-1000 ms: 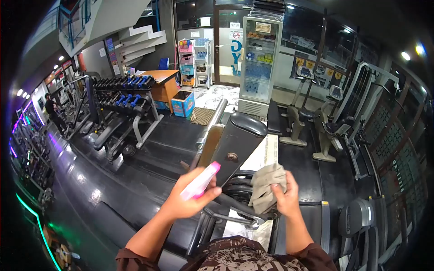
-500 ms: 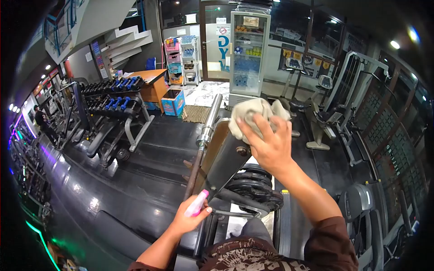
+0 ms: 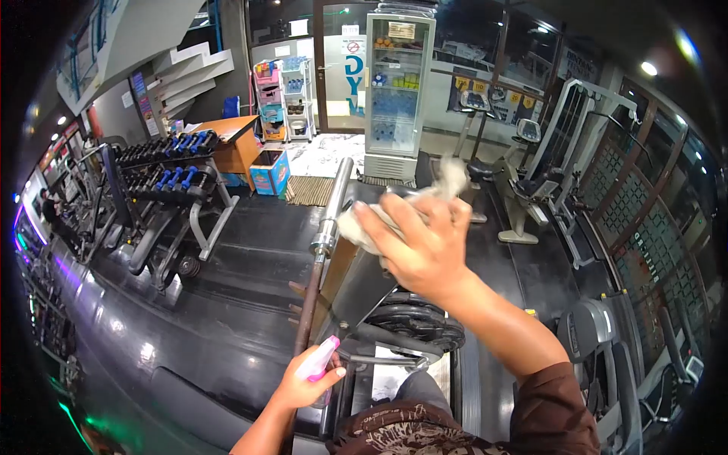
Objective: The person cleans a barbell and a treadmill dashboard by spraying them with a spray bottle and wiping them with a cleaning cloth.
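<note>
My right hand (image 3: 426,254) is closed on a pale cloth (image 3: 358,229), pressing it over the upper end of a dark padded bench (image 3: 362,292). A loose, blurred end of the cloth sticks up beyond the fingers. Lower down, my left hand (image 3: 299,387) wraps around a small white and pink spray bottle (image 3: 316,359), its pink top pointing up and to the right. Just left of the bench runs a barbell (image 3: 309,302) with a brown shaft and a shiny sleeve. The left hand overlaps its lower part in this view.
Black weight plates (image 3: 418,320) are stacked below the bench pad, to its right. A dumbbell rack (image 3: 201,199) stands left, with an orange desk (image 3: 235,152) behind it. A glass-door drinks fridge (image 3: 394,98) is ahead; exercise machines (image 3: 523,182) line the right side.
My right hand has swept the cloth left and nearer across the bench top, toward the barbell sleeve. My left hand still holds the spray bottle. The camera view has turned slightly right.
</note>
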### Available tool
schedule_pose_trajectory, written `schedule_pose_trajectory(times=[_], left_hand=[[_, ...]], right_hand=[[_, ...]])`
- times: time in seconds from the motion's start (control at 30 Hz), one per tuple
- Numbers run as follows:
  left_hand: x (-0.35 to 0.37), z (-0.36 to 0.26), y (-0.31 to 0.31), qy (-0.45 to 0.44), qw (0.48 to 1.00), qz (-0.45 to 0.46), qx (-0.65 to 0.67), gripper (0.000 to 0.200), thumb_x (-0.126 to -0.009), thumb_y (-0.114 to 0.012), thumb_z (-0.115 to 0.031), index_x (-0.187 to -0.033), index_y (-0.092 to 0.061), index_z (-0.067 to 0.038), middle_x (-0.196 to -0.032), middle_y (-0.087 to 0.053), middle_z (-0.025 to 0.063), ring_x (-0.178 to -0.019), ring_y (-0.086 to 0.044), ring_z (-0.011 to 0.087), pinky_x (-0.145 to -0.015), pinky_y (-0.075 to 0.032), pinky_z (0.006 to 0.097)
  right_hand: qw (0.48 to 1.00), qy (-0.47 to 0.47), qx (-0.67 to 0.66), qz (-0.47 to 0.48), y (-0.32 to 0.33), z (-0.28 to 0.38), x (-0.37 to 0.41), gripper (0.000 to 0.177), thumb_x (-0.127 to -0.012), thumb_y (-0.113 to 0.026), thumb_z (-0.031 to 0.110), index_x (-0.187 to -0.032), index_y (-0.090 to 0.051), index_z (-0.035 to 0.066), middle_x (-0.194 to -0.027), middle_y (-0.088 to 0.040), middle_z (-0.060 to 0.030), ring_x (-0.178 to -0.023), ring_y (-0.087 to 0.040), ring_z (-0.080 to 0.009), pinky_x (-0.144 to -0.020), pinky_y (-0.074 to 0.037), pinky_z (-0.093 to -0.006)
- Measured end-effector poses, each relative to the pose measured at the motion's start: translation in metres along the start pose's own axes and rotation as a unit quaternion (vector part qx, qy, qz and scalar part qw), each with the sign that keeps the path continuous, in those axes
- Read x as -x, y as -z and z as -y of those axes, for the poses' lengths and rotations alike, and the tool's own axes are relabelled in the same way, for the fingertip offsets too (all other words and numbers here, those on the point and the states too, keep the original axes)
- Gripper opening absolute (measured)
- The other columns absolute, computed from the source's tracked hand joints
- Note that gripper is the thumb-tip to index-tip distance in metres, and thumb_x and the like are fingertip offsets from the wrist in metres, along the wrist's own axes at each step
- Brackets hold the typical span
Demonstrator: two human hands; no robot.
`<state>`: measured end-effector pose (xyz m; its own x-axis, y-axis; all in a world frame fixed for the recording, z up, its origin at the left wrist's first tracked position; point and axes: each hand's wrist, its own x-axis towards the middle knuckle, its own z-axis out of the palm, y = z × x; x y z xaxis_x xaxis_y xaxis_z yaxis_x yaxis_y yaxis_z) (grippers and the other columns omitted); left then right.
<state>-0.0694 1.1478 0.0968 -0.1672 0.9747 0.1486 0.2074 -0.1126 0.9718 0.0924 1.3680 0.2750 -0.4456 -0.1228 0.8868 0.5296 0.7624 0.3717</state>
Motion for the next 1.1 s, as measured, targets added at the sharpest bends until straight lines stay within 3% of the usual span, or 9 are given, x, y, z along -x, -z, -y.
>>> schedule_pose_trajectory(times=[0.07,0.23,0.4,0.43,0.47,0.7,0.8,0.93,1.1], left_hand=[[0.0,0.001,0.0,0.007,1.0,0.001,-0.011,0.029,-0.084,-0.079,-0.008,-0.106,-0.062,-0.001,-0.091,-0.065,0.0039,-0.08,-0.062,0.0108,-0.073,-0.052,0.0283],[0.004,-0.009,0.001,0.039,0.999,-0.001,-0.005,0.026,-0.084,-0.079,-0.009,-0.103,-0.063,-0.002,-0.09,-0.065,0.0043,-0.081,-0.062,0.0116,-0.075,-0.051,0.0287],[0.004,-0.017,0.0,0.038,0.999,-0.005,-0.017,0.023,-0.084,-0.079,-0.011,-0.101,-0.065,-0.003,-0.088,-0.066,0.0038,-0.082,-0.062,0.012,-0.076,-0.05,0.0282],[0.003,-0.016,-0.001,0.046,0.999,-0.01,0.013,0.023,-0.084,-0.079,-0.011,-0.1,-0.065,-0.003,-0.088,-0.066,0.0039,-0.082,-0.062,0.012,-0.076,-0.05,0.0282],[0.003,-0.016,0.0,0.044,0.999,-0.007,0.01,0.023,-0.084,-0.079,-0.011,-0.1,-0.065,-0.003,-0.088,-0.066,0.004,-0.082,-0.062,0.0122,-0.076,-0.05,0.0283],[0.001,-0.015,0.0,0.02,1.0,0.0,-0.012,0.026,-0.084,-0.079,-0.011,-0.103,-0.064,-0.001,-0.089,-0.067,0.0049,-0.084,-0.064,0.0129,-0.077,-0.052,0.0287],[-0.003,-0.016,0.0,0.028,0.999,0.015,-0.021,0.029,-0.084,-0.08,-0.013,-0.104,-0.064,0.0,-0.089,-0.067,0.0057,-0.085,-0.065,0.0148,-0.079,-0.052,0.03],[-0.005,-0.017,-0.005,0.023,0.999,0.003,-0.026,0.029,-0.084,-0.08,-0.015,-0.103,-0.064,-0.001,-0.088,-0.067,0.0056,-0.083,-0.065,0.0154,-0.078,-0.052,0.0307],[-0.003,-0.019,0.0,0.049,0.998,0.019,-0.047,0.024,-0.083,-0.08,-0.01,-0.101,-0.065,-0.002,-0.091,-0.066,0.0037,-0.084,-0.062,0.0115,-0.077,-0.05,0.0275]], right_hand=[[0.999,0.009,0.014,0.027,-0.015,0.013,-0.004,0.027,-0.081,-0.062,0.027,-0.103,-0.071,0.015,-0.11,-0.06,0.0031,-0.098,-0.053,-0.0168,-0.08,-0.038,-0.0445],[0.976,0.177,-0.052,0.115,-0.009,0.011,0.032,0.025,-0.079,-0.062,0.027,-0.099,-0.071,0.014,-0.111,-0.061,-0.0002,-0.097,-0.057,-0.0163,-0.077,-0.042,-0.0444],[0.995,0.069,-0.021,0.063,0.02,-0.03,0.009,0.041,-0.07,-0.065,0.021,-0.11,-0.073,0.022,-0.109,-0.061,0.0046,-0.093,-0.054,-0.0164,-0.085,-0.03,-0.0399],[0.997,0.048,-0.017,0.055,0.021,-0.032,0.011,0.036,-0.077,-0.065,0.026,-0.112,-0.072,0.026,-0.109,-0.06,0.0065,-0.092,-0.052,-0.0173,-0.08,-0.033,-0.0405],[0.997,0.036,-0.02,0.063,0.021,-0.03,0.02,0.036,-0.075,-0.066,0.025,-0.111,-0.072,0.025,-0.107,-0.059,0.0063,-0.091,-0.051,-0.0183,-0.08,-0.033,-0.0406],[0.976,-0.036,-0.157,0.144,-0.01,-0.006,0.159,0.049,-0.06,-0.071,0.013,-0.108,-0.075,0.023,-0.101,-0.053,-0.0006,-0.088,-0.047,-0.0243,-0.075,-0.033,-0.0412],[0.985,-0.055,-0.136,0.086,-0.001,-0.012,0.147,0.052,-0.061,-0.071,0.014,-0.112,-0.075,0.023,-0.103,-0.054,-0.0003,-0.09,-0.047,-0.0238,-0.078,-0.032,-0.0423],[0.987,-0.095,-0.128,-0.004,0.023,-0.037,0.061,0.059,-0.057,-0.076,0.021,-0.116,-0.073,0.024,-0.105,-0.055,-0.0015,-0.093,-0.046,-0.0238,-0.081,-0.032,-0.0403],[0.988,-0.071,-0.133,-0.028,-0.008,-0.015,0.09,0.056,-0.055,-0.075,0.012,-0.111,-0.075,0.021,-0.104,-0.049,-0.004,-0.092,-0.045,-0.026,-0.081,-0.036,-0.0397]])
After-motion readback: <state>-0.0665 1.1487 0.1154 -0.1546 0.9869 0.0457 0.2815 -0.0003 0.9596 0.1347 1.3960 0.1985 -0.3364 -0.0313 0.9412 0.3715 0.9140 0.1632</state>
